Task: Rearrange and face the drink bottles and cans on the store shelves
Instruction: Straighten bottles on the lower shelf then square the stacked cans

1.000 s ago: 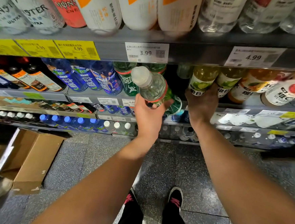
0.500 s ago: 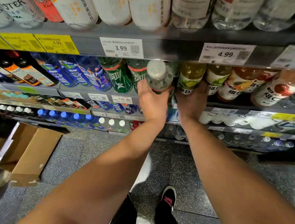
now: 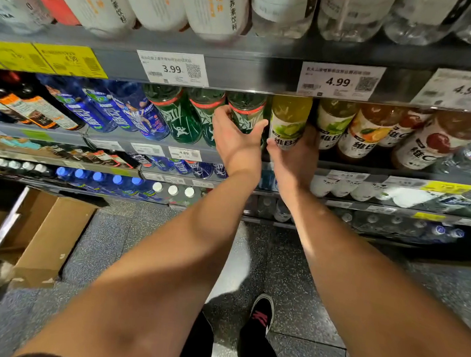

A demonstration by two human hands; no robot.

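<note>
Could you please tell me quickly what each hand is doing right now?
Left hand: grips the green bottle on the shelf.
Right hand: holds the yellow-green lime bottle beside it.

The upper shelf's edge (image 3: pixel 265 76) hides the caps and necks of the green bottle (image 3: pixel 245 114) and the lime-label bottle (image 3: pixel 288 120), and the left hand (image 3: pixel 233 141) covers the green bottle's lower part, while the right hand (image 3: pixel 295 155) covers the base of the lime-label bottle, its fingers out of sight behind it. The top-shelf bottles (image 3: pixel 214 4) are cut off by the upper edge. The yellow price tags (image 3: pixel 43 57) are too blurred to read fully.
</note>
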